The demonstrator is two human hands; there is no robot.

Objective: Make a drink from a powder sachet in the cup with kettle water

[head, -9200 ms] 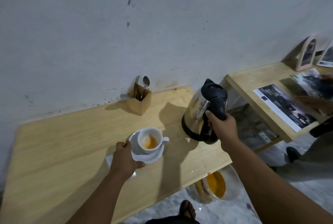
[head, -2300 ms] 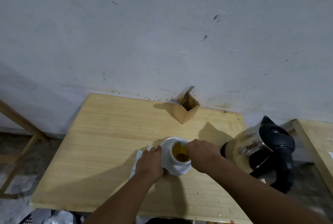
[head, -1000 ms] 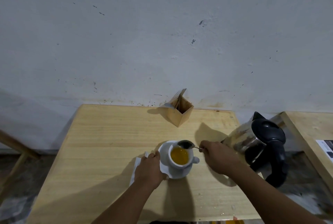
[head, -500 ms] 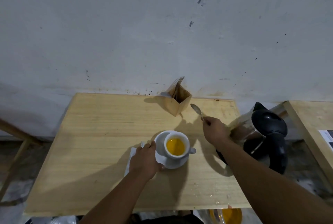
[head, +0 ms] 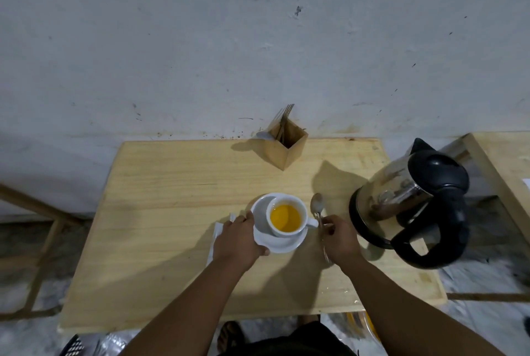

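Note:
A white cup (head: 286, 216) full of orange-yellow drink stands on a white saucer (head: 282, 244) in the middle of the wooden table (head: 172, 212). My left hand (head: 239, 239) grips the saucer's left rim. My right hand (head: 339, 236) is just right of the cup and holds a metal spoon (head: 317, 206), its bowl pointing away from me and lying low over the table beside the cup's handle. The steel kettle (head: 407, 203) with black lid and handle stands to the right. A white sachet (head: 216, 238) lies partly hidden under my left hand.
A wooden cutlery box (head: 285, 145) with forks stands at the back edge by the wall. A second wooden table (head: 504, 166) begins at the far right. The table's front edge is close to my body.
My right hand, which held the spoon up near the cutlery box, has come back down and lowered it beside the cup. My left hand stays on the saucer.

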